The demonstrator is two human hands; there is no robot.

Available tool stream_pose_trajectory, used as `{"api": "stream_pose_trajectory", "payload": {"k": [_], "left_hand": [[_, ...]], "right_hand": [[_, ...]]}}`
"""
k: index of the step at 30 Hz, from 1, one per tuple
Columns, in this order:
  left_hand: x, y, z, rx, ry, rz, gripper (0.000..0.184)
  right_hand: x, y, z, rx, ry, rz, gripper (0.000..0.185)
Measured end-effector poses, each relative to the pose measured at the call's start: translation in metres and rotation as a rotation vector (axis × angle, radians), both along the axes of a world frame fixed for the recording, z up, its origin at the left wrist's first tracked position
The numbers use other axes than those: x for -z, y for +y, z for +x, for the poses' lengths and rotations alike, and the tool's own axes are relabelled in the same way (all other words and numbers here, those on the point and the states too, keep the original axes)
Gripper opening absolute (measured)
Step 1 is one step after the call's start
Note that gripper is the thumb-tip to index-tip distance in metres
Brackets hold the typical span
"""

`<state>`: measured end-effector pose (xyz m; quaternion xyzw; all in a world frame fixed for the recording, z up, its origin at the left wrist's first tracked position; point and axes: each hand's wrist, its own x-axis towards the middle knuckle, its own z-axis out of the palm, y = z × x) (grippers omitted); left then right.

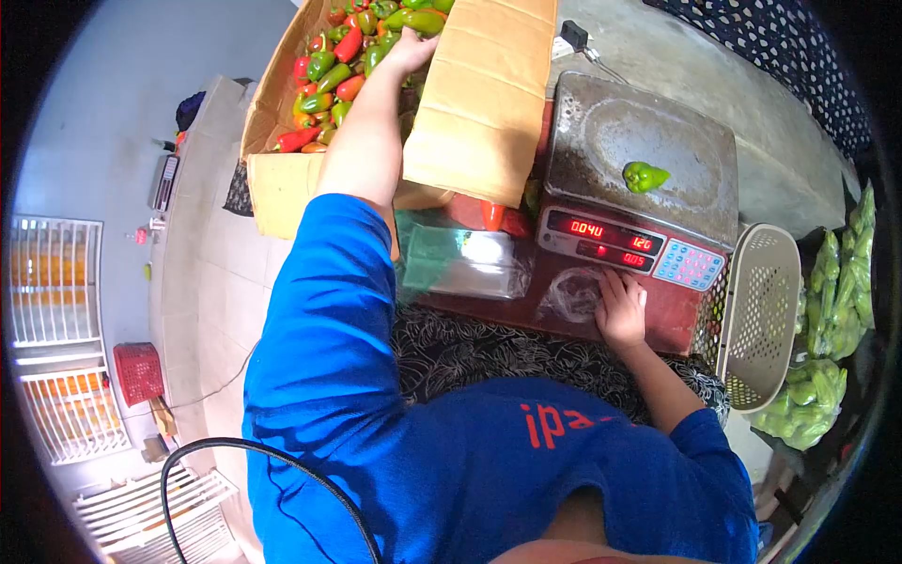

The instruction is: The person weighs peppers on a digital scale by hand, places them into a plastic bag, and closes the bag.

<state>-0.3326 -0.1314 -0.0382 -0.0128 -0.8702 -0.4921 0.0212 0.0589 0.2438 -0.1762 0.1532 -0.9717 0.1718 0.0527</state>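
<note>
My left hand (412, 54) reaches into a cardboard box (484, 103) of red and green peppers (331, 78). Its fingertips are among the peppers beside a long green one, and a box flap and the peppers partly hide them, so their grip is unclear. Just below the display of a digital scale (601, 246), my right hand (622, 308) rests on the reddish surface, fingers stretched out. It lies against a crumpled clear plastic bag (571, 294) and holds nothing. One green pepper (645, 177) sits on the scale's worn metal plate, and red digits glow on the display.
A stack of clear plastic bags (474, 263) lies left of the scale, near a red pepper (492, 215). To the right stands a beige perforated basket (763, 310), with bagged green vegetables (803, 404) beyond it. A power plug (575, 36) and cord lie behind the scale.
</note>
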Motion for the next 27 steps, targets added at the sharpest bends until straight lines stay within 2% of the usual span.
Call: {"api": "stream_pose_trajectory", "payload": {"k": [1, 4, 5, 6, 8, 10, 14, 15, 16, 18, 20, 25, 27], "left_hand": [[0.007, -0.003, -0.010, -0.040, 0.097, -0.005, 0.076], [-0.015, -0.002, -0.007, -0.136, 0.030, 0.128, 0.064], [-0.028, 0.001, 0.003, -0.190, 0.003, 0.158, 0.054], [-0.040, 0.000, 0.009, -0.120, -0.003, 0.209, 0.059], [-0.033, -0.011, -0.017, 0.076, 0.003, 0.897, 0.046], [-0.055, -0.021, -0.011, 0.497, -0.069, 1.177, 0.038], [-0.082, 0.004, 0.013, 0.875, -0.079, 1.317, 0.045], [-0.091, 0.020, 0.032, 0.734, -0.135, 1.468, 0.048], [-0.096, 0.035, 0.047, 0.721, -0.128, 1.464, 0.051], [-0.093, 0.047, 0.053, 0.923, -0.258, 1.497, 0.055], [-0.091, 0.055, 0.059, 0.947, -0.353, 1.444, 0.055], [-0.098, 0.069, 0.071, 0.646, -0.262, 1.366, 0.055], [-0.095, 0.061, 0.064, 0.628, -0.248, 1.410, 0.053]], "right_hand": [[0.000, 0.000, 0.000, 0.003, -0.002, 0.000, 0.050], [0.003, 0.001, 0.000, 0.010, -0.003, 0.002, 0.049], [0.006, 0.003, 0.000, 0.008, -0.001, 0.004, 0.049], [0.007, 0.003, 0.000, 0.007, 0.000, 0.006, 0.048], [0.004, 0.003, 0.001, 0.007, 0.003, 0.006, 0.047], [0.002, 0.002, 0.000, 0.010, 0.007, 0.009, 0.046], [0.006, 0.001, 0.003, 0.017, 0.011, 0.013, 0.044], [0.008, 0.002, 0.000, 0.016, 0.022, 0.015, 0.044], [0.007, 0.003, -0.001, 0.013, 0.025, 0.012, 0.043], [0.007, 0.004, 0.000, 0.005, 0.017, 0.006, 0.042], [0.006, 0.003, 0.001, 0.015, 0.023, -0.010, 0.041], [0.004, 0.000, 0.002, 0.025, 0.041, -0.001, 0.043], [0.004, 0.000, 0.001, 0.018, 0.050, -0.015, 0.043]]}}
